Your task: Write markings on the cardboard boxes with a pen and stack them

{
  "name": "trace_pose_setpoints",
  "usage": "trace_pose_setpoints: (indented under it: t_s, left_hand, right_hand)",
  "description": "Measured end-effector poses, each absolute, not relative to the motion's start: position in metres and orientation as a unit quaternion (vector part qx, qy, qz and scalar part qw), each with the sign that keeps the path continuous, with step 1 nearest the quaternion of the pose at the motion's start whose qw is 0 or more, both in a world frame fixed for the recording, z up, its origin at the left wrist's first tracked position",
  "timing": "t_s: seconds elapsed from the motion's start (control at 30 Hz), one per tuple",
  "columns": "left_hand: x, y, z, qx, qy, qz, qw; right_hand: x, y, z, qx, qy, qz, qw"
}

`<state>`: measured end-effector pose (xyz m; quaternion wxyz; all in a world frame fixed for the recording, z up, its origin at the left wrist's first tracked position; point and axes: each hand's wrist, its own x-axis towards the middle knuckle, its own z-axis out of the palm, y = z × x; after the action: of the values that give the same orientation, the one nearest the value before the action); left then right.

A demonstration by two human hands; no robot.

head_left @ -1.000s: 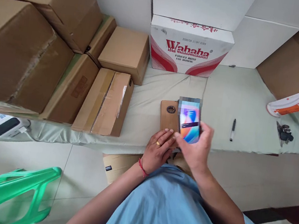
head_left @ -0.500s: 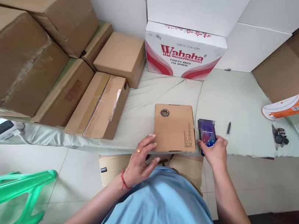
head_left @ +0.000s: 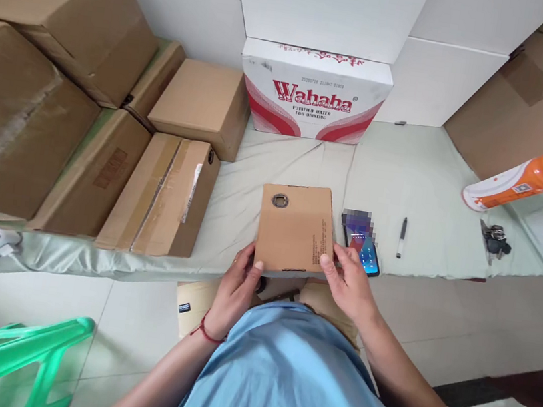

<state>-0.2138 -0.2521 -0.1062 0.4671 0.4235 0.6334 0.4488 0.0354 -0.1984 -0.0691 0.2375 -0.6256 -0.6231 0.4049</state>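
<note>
A small flat cardboard box (head_left: 295,230) lies near the front edge of the cloth-covered table, with a round emblem at its upper left and fine print at its right. My left hand (head_left: 235,286) grips its lower left corner, thumb on the front edge and fingers along the side. At the lower right corner my right hand (head_left: 348,278) holds the box, thumb on top and fingers at the side. Just right of the box lies a smartphone (head_left: 364,243) with a lit screen. A pen (head_left: 402,237) lies farther right.
Several cardboard boxes (head_left: 151,193) crowd the table's left. A white and red Wahaha water carton (head_left: 314,95) stands against the wall. On the right are keys (head_left: 496,242) and an orange and white bottle (head_left: 532,176). A green plastic stool (head_left: 13,349) stands on the floor at lower left.
My right hand has let go of the phone, which now lies on the table, and moved left onto the box. My left hand has closed on the box's left corner.
</note>
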Motion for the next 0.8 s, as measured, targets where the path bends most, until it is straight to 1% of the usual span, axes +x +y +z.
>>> trace_pose_setpoints:
  t_s: [0.13, 0.23, 0.3, 0.4, 0.5, 0.6, 0.67, 0.8]
  left_hand:
    - [-0.206, -0.257, -0.101, 0.409, 0.634, 0.450, 0.478]
    - [-0.207, -0.272, -0.100, 0.419, 0.631, 0.432, 0.489]
    - [-0.209, -0.280, -0.099, 0.442, 0.623, 0.424, 0.487]
    - [-0.211, -0.285, -0.095, 0.497, 0.596, 0.419, 0.472]
    - [-0.212, -0.284, -0.094, 0.544, 0.611, 0.407, 0.406]
    - [-0.215, -0.282, -0.096, 0.569, 0.650, 0.376, 0.335]
    - [-0.218, -0.281, -0.096, 0.590, 0.651, 0.360, 0.315]
    - [-0.225, -0.283, -0.094, 0.620, 0.644, 0.340, 0.292]
  right_hand:
    - [0.020, -0.202, -0.066, -0.591, -0.539, 0.497, 0.336]
    - [0.017, -0.203, -0.070, -0.581, -0.497, 0.536, 0.356]
    - [0.018, -0.203, -0.074, -0.598, -0.474, 0.534, 0.364]
    - [0.028, -0.199, -0.077, -0.603, -0.439, 0.520, 0.416]
    - [0.055, -0.182, -0.069, -0.599, -0.382, 0.506, 0.489]
    - [0.105, -0.143, -0.061, -0.612, -0.325, 0.437, 0.574]
    - [0.146, -0.109, -0.061, -0.617, -0.309, 0.381, 0.615]
    - [0.224, -0.034, -0.075, -0.679, -0.259, 0.319, 0.608]
